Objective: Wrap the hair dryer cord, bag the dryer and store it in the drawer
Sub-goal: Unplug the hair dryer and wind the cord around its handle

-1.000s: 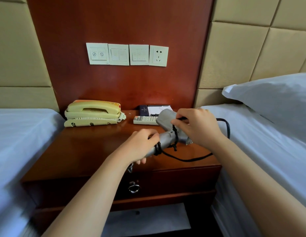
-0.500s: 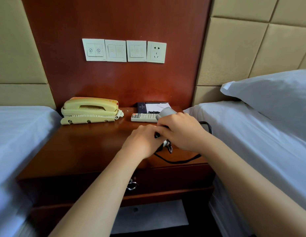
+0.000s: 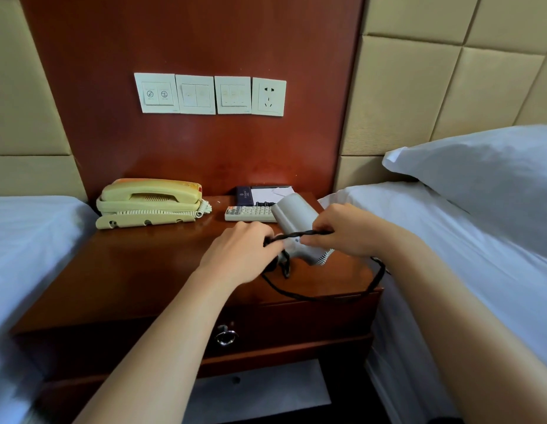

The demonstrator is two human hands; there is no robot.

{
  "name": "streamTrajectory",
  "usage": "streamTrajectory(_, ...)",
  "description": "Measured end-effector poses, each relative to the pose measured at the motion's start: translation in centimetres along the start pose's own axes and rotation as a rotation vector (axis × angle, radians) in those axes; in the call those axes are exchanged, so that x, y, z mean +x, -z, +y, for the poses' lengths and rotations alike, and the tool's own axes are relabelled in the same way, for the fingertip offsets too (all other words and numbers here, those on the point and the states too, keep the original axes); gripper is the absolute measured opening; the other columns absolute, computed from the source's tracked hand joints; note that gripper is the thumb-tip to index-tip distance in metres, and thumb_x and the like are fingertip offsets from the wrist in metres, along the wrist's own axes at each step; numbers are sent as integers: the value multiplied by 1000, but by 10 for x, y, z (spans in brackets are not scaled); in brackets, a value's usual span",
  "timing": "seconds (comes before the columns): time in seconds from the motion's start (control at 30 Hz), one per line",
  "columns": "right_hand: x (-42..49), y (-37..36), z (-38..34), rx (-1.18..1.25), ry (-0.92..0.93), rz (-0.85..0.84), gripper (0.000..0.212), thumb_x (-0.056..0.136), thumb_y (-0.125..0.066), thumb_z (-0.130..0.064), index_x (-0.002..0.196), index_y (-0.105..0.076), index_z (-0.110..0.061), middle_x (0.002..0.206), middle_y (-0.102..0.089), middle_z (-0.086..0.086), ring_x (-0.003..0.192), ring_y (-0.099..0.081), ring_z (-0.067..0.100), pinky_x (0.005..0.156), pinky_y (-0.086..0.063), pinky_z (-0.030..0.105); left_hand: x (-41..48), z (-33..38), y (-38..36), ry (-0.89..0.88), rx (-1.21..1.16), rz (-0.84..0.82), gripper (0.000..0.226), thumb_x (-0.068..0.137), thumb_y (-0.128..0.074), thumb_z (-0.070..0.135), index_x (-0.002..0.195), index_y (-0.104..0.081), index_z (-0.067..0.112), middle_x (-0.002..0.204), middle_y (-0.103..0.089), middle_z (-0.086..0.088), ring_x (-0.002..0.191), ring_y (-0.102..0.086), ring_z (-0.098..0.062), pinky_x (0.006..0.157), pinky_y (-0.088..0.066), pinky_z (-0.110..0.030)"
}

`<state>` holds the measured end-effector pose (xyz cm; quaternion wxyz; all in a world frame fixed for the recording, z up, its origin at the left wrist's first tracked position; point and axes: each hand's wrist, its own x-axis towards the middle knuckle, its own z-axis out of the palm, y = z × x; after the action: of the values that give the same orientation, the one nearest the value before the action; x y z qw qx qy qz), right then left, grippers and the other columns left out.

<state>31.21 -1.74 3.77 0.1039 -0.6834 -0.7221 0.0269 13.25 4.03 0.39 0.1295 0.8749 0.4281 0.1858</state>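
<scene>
A grey hair dryer (image 3: 292, 217) is held just above the wooden nightstand (image 3: 137, 270), nozzle pointing away and up. My left hand (image 3: 238, 255) grips its handle, where black cord is wound. My right hand (image 3: 348, 231) pinches a taut stretch of the black cord (image 3: 296, 234) across the dryer body. The remaining cord (image 3: 342, 293) loops loosely over the nightstand's front right edge. The drawer (image 3: 296, 322) under the top is closed, with a metal ring pull (image 3: 226, 336). No bag is visible.
A cream telephone (image 3: 149, 201) sits at the back left of the nightstand. A remote control (image 3: 250, 213) and a dark notepad holder (image 3: 260, 194) lie behind the dryer. White beds flank both sides, with a pillow (image 3: 486, 179) at right. Wall switches and a socket (image 3: 269, 96) hang above.
My right hand has pulled away to the right from the left hand, drawing a length of cord tight across the dryer. The dryer body is uncovered again.
</scene>
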Motion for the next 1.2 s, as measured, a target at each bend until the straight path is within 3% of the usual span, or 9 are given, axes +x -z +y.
streamTrajectory(0.1, 0, 3, 6, 58, -36, 10, 48, 85, -61, -44, 51, -39, -18, 52, -35, -3, 51, -33, 12, 58, -31, 32, 1, 0, 1, -8, -17, 6, 34, 92, -43, 50, 79, -58, 22, 64, -48, 4, 68, -53, -26, 53, -34, -32)
streamTrajectory(0.27, 7, -10, 28, -3, -129, 3, 38, 84, -62, -43, 59, -49, -18, 54, -42, -4, 61, -44, 18, 62, -39, 36, 3, -10, 5, 96, -67, 22, 38, 93, -42, 45, 105, -66, 18, 62, -60, -3, 47, -61, -21, 57, -55, -35)
streamTrajectory(0.4, 23, -36, 48, -37, -215, 109, 43, 89, -56, -41, 57, -33, -23, 59, -41, -4, 67, -49, 25, 59, -37, 33, 10, -32, 10, 267, -170, 95, 37, 96, -41, 36, 125, -60, 23, 70, -64, -7, 46, -62, -22, 43, -50, -26)
streamTrajectory(0.47, 39, -41, 51, -13, -242, 153, 36, 90, -54, -40, 63, -42, -18, 66, -49, -1, 71, -54, 26, 56, -39, 31, 14, -44, 14, 332, -196, 113, 38, 96, -40, 36, 128, -57, 24, 70, -65, -8, 47, -62, -23, 43, -48, -25)
streamTrajectory(0.57, 70, -40, 50, 46, -267, 127, 34, 86, -58, -45, 90, -61, -11, 83, -61, 5, 81, -61, 30, 66, -48, 35, 18, -58, 18, 372, -224, 105, 33, 96, -40, 37, 116, -60, 20, 68, -66, -11, 46, -61, -24, 42, -43, -22)
streamTrajectory(0.73, 115, -46, 43, 13, -353, 78, 50, 81, -61, -53, 108, -61, -10, 107, -64, 12, 94, -60, 33, 76, -48, 36, 21, -74, 6, 393, -304, 74, 33, 95, -41, 38, 81, -59, 14, 64, -66, -13, 43, -59, -25, 39, -43, -23)
streamTrajectory(0.87, 146, -59, 36, 17, -351, -13, 63, 77, -61, -60, 116, -59, -10, 119, -62, 12, 107, -58, 34, 89, -50, 40, 25, -85, -1, 416, -357, 57, 33, 96, -40, 38, 72, -53, 19, 63, -66, -12, 41, -57, -23, 38, -42, -22)
streamTrajectory(1.07, 156, -75, 22, 162, -291, -142, 27, 85, -63, -29, 74, -60, -5, 69, -56, 3, 74, -52, 22, 58, -41, 30, 27, -97, -6, 458, -394, 52, 32, 96, -39, 39, 75, -54, 19, 65, -68, -13, 39, -56, -21, 35, -42, -22)
streamTrajectory(1.2, 158, -79, 19, 196, -297, -70, 35, 85, -58, -20, 55, -41, -15, 60, -43, -2, 71, -46, 21, 52, -35, 27, 25, -102, -7, 483, -416, 41, 31, 95, -39, 40, 84, -57, 18, 69, -69, -15, 37, -55, -20, 36, -42, -22)
